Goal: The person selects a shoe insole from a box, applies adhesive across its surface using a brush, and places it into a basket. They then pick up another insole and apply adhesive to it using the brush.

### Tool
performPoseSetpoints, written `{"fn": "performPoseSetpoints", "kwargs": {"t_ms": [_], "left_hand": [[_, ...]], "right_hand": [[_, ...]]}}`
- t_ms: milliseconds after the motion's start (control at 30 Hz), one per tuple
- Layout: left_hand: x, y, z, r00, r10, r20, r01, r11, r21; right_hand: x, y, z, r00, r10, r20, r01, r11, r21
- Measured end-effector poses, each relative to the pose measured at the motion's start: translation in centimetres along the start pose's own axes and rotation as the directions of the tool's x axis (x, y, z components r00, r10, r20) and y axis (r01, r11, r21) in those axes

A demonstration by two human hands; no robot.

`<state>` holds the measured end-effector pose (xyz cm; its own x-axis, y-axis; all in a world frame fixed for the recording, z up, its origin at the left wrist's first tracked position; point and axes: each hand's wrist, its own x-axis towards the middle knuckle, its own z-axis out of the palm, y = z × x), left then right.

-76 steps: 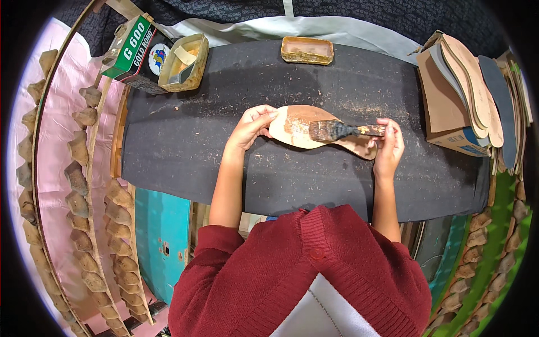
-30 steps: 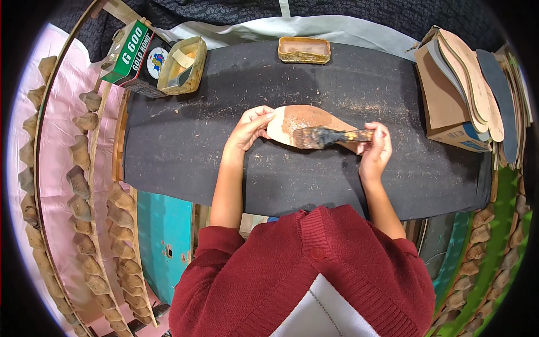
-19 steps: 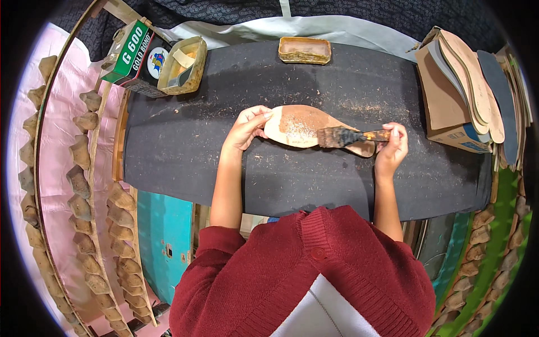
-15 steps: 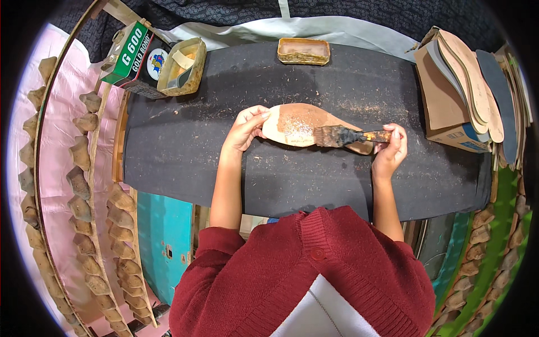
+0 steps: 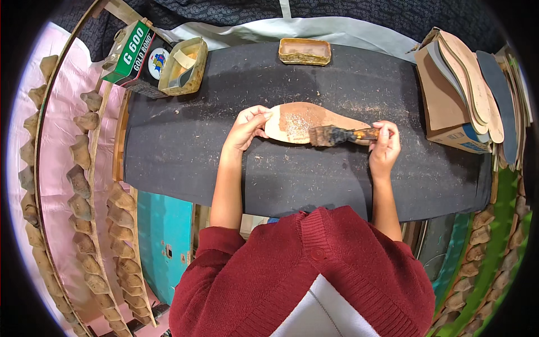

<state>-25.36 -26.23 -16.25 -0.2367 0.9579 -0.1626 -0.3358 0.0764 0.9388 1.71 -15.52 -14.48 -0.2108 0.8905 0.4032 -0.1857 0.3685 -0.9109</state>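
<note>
A tan insole [image 5: 279, 124] lies sideways above the dark table, its broad end pinched between the thumb and fingers of my left hand [image 5: 248, 128]. Wet, brownish glue covers much of its middle and glistens. My right hand [image 5: 386, 146] is closed on the handle of a paintbrush [image 5: 337, 136], which is crusted dark. The brush points left, and its bristles lie over the insole's near edge. Part of the insole's narrow end is hidden behind the brush and the fingers of my right hand.
A shallow crusted tray [image 5: 305, 58] sits at the table's far edge. At far left stand a green and black metal can [image 5: 135, 62] and a tub [image 5: 193, 82] with scraps. A cardboard box [image 5: 446, 112] with insoles is at right. Shavings dot the black tabletop [image 5: 303, 185].
My right hand has moved the brush slightly left and toward me, from the glued surface to the insole's near edge. The insole has tilted a little; my left hand keeps its hold.
</note>
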Motion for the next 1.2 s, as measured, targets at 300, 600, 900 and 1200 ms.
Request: {"fn": "performPoseSetpoints", "kwargs": {"t_ms": [300,600,900,1200], "left_hand": [[0.1,0.1,0.4,1.0,0.016,0.018,-0.015,0.999,-0.037],[0.0,0.1,0.1,1.0,-0.002,0.01,0.002,1.0,-0.002],[0.1,0.1,0.4,1.0,0.005,0.005,-0.005,1.0,0.004],[-0.1,0.1,0.0,0.999,-0.039,-0.033,0.041,0.997,0.067]], "right_hand": [[-1.0,-0.7,2.1,0.991,0.125,0.048,-0.132,0.972,0.193],[-0.3,0.2,0.4,0.998,0.068,-0.005,-0.068,0.996,0.049],[-1.6,-0.2,2.3,0.989,0.108,0.101,-0.123,0.979,0.164],[0.0,0.1,-0.3,0.995,-0.094,0.04,0.098,0.985,-0.139]]}}
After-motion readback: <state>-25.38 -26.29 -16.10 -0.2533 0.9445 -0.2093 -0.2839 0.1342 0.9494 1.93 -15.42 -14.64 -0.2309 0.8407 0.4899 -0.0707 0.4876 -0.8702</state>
